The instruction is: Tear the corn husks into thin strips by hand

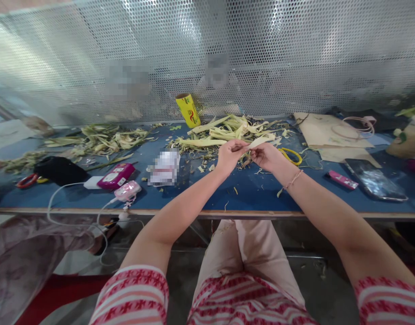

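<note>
My left hand (231,155) and my right hand (267,157) meet above the table, both closed in a pinch on a pale leaf strip (262,140) that looks like corn husk. The strip slants up to the right past my right fingers. Just behind my hands lies a heap of pale yellow-green leaf strips (224,131), with small scraps scattered round it. Beside my right wrist rests a yellow loop (297,158), perhaps a scissors handle, partly hidden by my forearm.
A yellow tube (188,111) stands against the perforated metal screen (261,58). Left are a second leaf pile (107,137), a black object (60,170), a magenta device (116,176) with cables, and a blurred packet (164,168). A phone (376,179) and brown paper (319,131) lie right. Another person sits left.
</note>
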Available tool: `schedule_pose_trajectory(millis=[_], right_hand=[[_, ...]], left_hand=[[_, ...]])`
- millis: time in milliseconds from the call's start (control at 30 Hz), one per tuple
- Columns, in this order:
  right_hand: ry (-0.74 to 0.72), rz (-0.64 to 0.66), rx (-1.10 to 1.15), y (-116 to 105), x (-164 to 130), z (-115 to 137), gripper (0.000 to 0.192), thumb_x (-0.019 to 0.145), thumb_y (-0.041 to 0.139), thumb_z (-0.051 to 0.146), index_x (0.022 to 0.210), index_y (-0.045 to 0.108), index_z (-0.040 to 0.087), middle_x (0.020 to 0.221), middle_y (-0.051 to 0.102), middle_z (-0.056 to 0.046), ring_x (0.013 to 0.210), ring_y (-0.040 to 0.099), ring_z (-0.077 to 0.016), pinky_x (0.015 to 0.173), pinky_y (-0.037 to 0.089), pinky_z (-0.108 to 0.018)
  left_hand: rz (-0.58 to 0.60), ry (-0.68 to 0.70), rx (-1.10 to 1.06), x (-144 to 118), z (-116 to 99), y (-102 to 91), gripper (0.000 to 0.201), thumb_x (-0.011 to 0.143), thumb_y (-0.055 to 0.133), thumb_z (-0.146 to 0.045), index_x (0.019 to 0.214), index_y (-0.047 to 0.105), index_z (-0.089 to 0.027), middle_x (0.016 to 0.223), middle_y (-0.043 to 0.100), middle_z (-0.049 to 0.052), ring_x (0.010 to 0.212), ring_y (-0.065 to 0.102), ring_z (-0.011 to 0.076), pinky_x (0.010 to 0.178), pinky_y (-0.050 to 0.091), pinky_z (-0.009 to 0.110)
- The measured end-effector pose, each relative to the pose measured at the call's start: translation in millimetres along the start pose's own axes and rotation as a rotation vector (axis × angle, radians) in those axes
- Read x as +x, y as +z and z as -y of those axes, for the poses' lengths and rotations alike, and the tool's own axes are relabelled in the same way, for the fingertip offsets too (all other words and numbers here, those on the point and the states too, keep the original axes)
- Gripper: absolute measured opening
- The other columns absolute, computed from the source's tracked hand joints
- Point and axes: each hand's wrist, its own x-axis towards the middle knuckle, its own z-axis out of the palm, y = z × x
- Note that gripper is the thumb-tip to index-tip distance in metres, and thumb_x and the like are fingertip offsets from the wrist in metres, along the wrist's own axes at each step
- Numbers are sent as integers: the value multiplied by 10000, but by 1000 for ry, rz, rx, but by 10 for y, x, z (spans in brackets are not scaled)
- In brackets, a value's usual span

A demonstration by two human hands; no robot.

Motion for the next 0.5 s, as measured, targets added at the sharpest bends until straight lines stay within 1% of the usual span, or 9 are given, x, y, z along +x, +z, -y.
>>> schedule_pose_trajectory(millis=[100,167,233,300,333,400,433,467,500], right_hand=[[-14,36,-50,-3,-28,-9,184,687,547,-25,687,580,156,527,524,34,458,440,-41,446,428,-129],[-90,61,-194,3,-54,-11,152,724,572,17,721,601,165,577,569,24,508,485,-52,511,469,-153],[-213,81,-488,-24,-64,23,74,766,602,114,755,626,184,640,618,3,587,551,-87,599,512,-211],[-356,105,-970,-127,-55,125,40,766,650,223,793,663,196,705,662,-26,705,614,-146,695,527,-274],[-372,103,-1255,-220,-50,207,78,742,682,263,780,676,195,731,681,-46,765,633,-183,736,521,-304],[-279,-29,-1683,-502,-59,424,167,703,717,323,737,686,163,783,707,-115,847,654,-265,778,500,-359],[-217,-107,-1801,-688,-81,552,201,697,720,341,745,695,147,836,716,-149,891,658,-297,789,489,-369],[-118,-227,-1866,-898,-116,685,202,667,742,322,729,700,134,887,718,-177,947,651,-325,812,476,-373],[-98,-366,-1857,-1120,-166,817,181,644,756,289,715,702,131,930,717,-186,1011,633,-333,846,458,-365]], left_hand=[[-34,18,6,24,-2,-17,129,612,746,-100,707,674,-149,733,724,12,703,656,120,774,521,286],[-66,-6,-45,48,-6,-37,142,608,755,-115,714,668,-152,700,711,2,676,648,112,753,528,279],[-118,-56,-138,77,-20,-65,169,590,763,-106,708,651,-152,671,697,-8,640,639,99,723,533,262],[-161,-133,-199,109,-42,-101,202,572,769,-84,698,626,-153,627,670,-26,613,634,90,721,544,258],[-188,-169,-217,126,-53,-122,214,566,766,-69,694,616,-153,598,650,-35,593,628,87,716,547,257],[-250,-216,-240,160,-70,-161,231,561,755,-37,681,594,-149,565,620,-45,571,619,83,701,547,252],[-271,-228,-244,175,-74,-178,235,563,752,-29,680,585,-147,569,615,-45,568,616,80,700,545,249],[-290,-231,-250,187,-76,-192,237,568,749,-27,679,577,-146,579,616,-44,569,613,77,700,544,248],[-301,-236,-251,198,-74,-202,243,570,751,-29,678,568,-147,581,612,-45,563,606,76,697,543,250]])
